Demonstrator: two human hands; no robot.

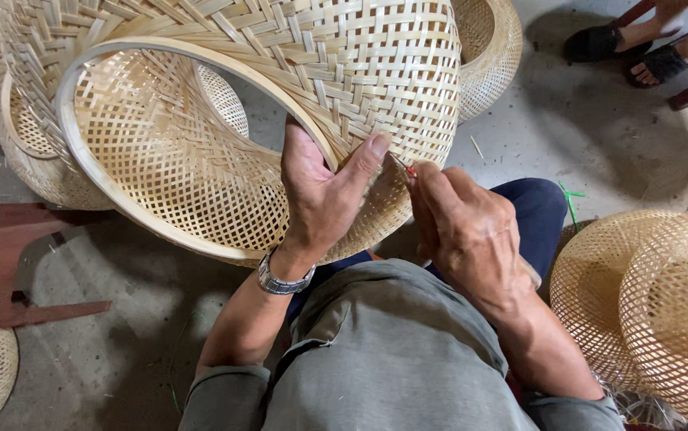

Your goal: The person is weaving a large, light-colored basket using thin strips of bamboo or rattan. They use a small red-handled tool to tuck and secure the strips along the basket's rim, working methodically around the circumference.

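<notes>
A red stool point(9, 263) stood at far left. The left hand point(324, 191) clamped its grip on the woven bamboo basket point(224, 120), steadying its rim over the lap, while the right hand point(468, 231) pinched a thin tool point(405, 168) against the weave. Finished baskets point(647, 303) sat at right.

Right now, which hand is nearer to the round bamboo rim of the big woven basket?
Left. The left hand grips the basket at its rim, thumb over the weave. The right hand is beside it, at the outer weave, holding a small tool.
</notes>
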